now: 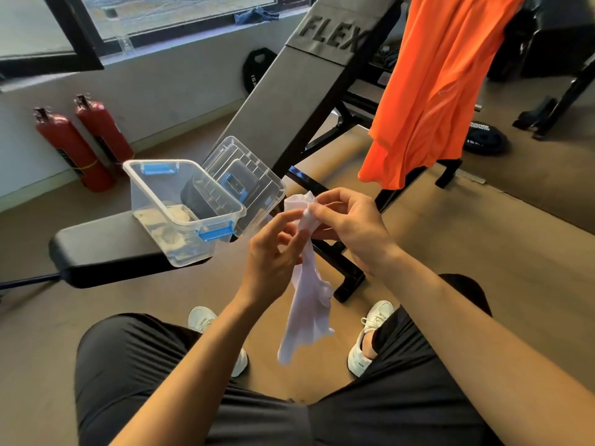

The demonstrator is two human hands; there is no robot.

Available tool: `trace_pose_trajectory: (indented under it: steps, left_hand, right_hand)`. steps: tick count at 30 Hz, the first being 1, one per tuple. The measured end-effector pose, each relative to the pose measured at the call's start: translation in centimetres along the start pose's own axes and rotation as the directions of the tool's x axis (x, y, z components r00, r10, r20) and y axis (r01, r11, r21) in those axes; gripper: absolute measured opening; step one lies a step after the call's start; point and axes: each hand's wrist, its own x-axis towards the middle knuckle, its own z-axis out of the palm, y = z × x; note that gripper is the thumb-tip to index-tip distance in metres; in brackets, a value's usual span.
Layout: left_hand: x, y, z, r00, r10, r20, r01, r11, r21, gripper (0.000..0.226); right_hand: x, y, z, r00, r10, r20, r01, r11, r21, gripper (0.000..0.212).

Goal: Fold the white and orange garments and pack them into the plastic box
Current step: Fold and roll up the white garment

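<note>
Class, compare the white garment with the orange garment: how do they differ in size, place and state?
The white garment is small; the orange garment is far larger. The white garment is pinched by the left hand and right hand; the orange garment hangs untouched. Both dangle unfolded, outside the plastic box.

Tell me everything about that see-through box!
The plastic box is clear, with blue clips at both ends. It stands upright and open on the black bench pad. Its clear lid leans against its far side. Something pale shows at the bottom, too unclear to name.
</note>
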Motion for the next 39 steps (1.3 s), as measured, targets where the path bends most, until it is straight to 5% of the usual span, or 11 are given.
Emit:
trace_pose_trajectory:
  steps: [4, 7, 10, 15, 19, 24, 33, 39]
  left_hand:
    - [0.1, 0.1, -0.5, 0.991, -0.036, 0.13, 0.046, 0.996, -0.073, 0.039]
    - [0.0, 0.3, -1.5, 0.966, -0.096, 0.24, 0.153, 0.961, -0.229, 0.039]
    - [-0.6, -0.4, -2.5, 0.974, -0.184, 0.13, 0.218, 0.915, -0.341, 0.031]
    - [-2.4, -5.1, -2.2, 0.941, -0.337, -0.027, 0.323, 0.92, -0.221, 0.029]
    - [-4.4, -9.5, -0.4, 0.906, -0.409, 0.107, 0.414, 0.909, -0.039, 0.049]
    - [-4.8, -12.3, 2.7, 0.845, -0.495, 0.202, 0.508, 0.861, -0.017, 0.069]
    - [-3.7, -13.4, 4.8, 0.796, -0.545, 0.264, 0.569, 0.823, -0.015, 0.022]
    - [-5.2, -13.3, 1.2, 0.768, -0.58, 0.272, 0.614, 0.788, -0.051, 0.014]
  right_hand:
    - [-0.3, 0.1, -0.4, 0.996, -0.07, 0.049, 0.074, 0.994, -0.085, 0.042]
    - [-0.3, 0.1, -0.8, 0.992, -0.109, 0.069, 0.117, 0.985, -0.128, 0.031]
    - [-0.1, -0.2, -1.4, 0.988, -0.129, 0.09, 0.138, 0.985, -0.099, 0.019]
    - [0.1, -1.4, -2.3, 0.984, -0.126, 0.125, 0.138, 0.986, -0.094, 0.019]
    - [0.4, -2.4, -2.5, 0.984, -0.145, 0.102, 0.152, 0.986, -0.068, 0.021]
    - [0.5, -3.9, -2.5, 0.98, -0.19, 0.066, 0.194, 0.979, -0.065, 0.019]
    - [2.4, -5.1, -4.9, 0.953, -0.264, -0.15, 0.258, 0.964, -0.059, 0.028]
    - [5.2, -2.5, -8.2, 0.924, -0.293, -0.246, 0.214, 0.929, -0.301, 0.016]
